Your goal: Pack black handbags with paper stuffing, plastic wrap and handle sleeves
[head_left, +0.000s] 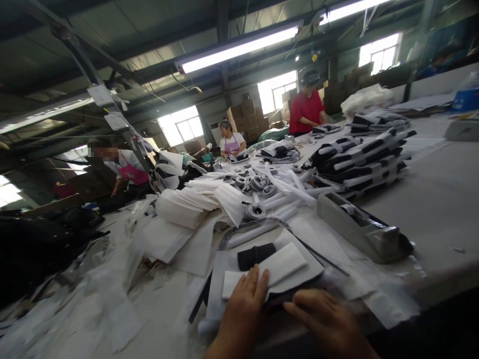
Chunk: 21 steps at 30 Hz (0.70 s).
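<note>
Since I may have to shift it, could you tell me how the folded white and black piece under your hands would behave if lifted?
The folded piece would probably flop: it lies flat in thin fabric layers. It looks light. The left hand and right hand press it flat, so the folds might spring open.

Both hands lying on folded piece (275,269) at table's (441,199) near edge: left hand (243,309) beside right hand (325,321). Tray (361,227) sitting right behind; stacks (359,159) lying beyond; sheets (183,207) piling left.
</note>
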Available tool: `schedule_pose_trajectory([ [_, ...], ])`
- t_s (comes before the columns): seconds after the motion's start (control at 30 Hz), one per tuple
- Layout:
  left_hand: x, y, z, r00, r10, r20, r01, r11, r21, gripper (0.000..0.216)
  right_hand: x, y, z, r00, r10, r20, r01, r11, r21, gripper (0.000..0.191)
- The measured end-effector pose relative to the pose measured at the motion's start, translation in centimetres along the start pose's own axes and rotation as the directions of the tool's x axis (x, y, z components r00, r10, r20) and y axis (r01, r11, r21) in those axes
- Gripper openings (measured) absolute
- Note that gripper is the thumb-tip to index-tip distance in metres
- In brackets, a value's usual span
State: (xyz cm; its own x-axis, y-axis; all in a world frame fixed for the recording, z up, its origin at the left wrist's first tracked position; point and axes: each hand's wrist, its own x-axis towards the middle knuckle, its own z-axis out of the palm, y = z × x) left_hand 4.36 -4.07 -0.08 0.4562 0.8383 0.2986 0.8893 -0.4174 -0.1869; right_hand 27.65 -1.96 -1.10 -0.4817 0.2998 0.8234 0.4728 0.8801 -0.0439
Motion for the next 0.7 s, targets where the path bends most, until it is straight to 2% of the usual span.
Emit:
schedule_pose_trajectory([
  [0.1, -0.3, 0.0, 0.8, 0.997, 0.031, -0.067, -0.025, 0.996, 0.083, 0.067, 1.2, 1.6, -1.1, 0.988, -0.091, 0.126, 0.105, 0.989, -0.105, 0.046],
  [0.2, -0.5, 0.3, 0.8, 0.997, 0.026, -0.079, -0.017, 0.994, 0.11, 0.064, 1.0, 3.5, -0.4, 0.968, -0.139, 0.207, 0.172, 0.974, -0.149, 0.048],
  [0.27, -0.3, 0.7, 0.4, 0.998, 0.007, -0.062, -0.002, 0.996, 0.086, 0.061, 0.1, 4.4, 0.6, 0.966, -0.157, 0.204, 0.186, 0.974, -0.13, 0.046],
  [0.37, 0.5, 1.6, -0.5, 0.998, -0.053, 0.024, 0.052, 0.999, 0.013, 0.049, -1.4, 4.8, 1.8, 0.976, -0.134, 0.173, 0.16, 0.977, -0.144, 0.044],
  [0.43, 1.1, 2.1, -1.0, 0.994, -0.059, 0.088, 0.062, 0.998, -0.028, 0.044, -1.5, 4.7, 2.1, 0.98, -0.127, 0.153, 0.15, 0.977, -0.154, 0.043],
  [0.5, 1.6, 2.4, -1.0, 0.994, -0.037, 0.105, 0.041, 0.998, -0.038, 0.042, -1.1, 4.5, 1.9, 0.981, -0.122, 0.148, 0.144, 0.978, -0.153, 0.043],
  [0.57, 1.6, 2.4, -0.4, 0.999, -0.011, 0.049, 0.011, 1.0, -0.003, 0.039, -0.7, 4.3, 1.2, 0.98, -0.124, 0.155, 0.146, 0.979, -0.14, 0.043],
  [0.63, 1.3, 2.2, 0.4, 0.999, 0.005, -0.054, -0.001, 0.998, 0.064, 0.039, -0.9, 3.9, 0.2, 0.984, -0.107, 0.141, 0.123, 0.986, -0.112, 0.045],
  [0.7, 1.0, 2.1, 0.9, 0.989, 0.02, -0.143, -0.002, 0.992, 0.127, 0.043, -2.1, 3.3, -0.9, 0.997, 0.002, 0.075, 0.002, 0.998, -0.06, 0.044],
])
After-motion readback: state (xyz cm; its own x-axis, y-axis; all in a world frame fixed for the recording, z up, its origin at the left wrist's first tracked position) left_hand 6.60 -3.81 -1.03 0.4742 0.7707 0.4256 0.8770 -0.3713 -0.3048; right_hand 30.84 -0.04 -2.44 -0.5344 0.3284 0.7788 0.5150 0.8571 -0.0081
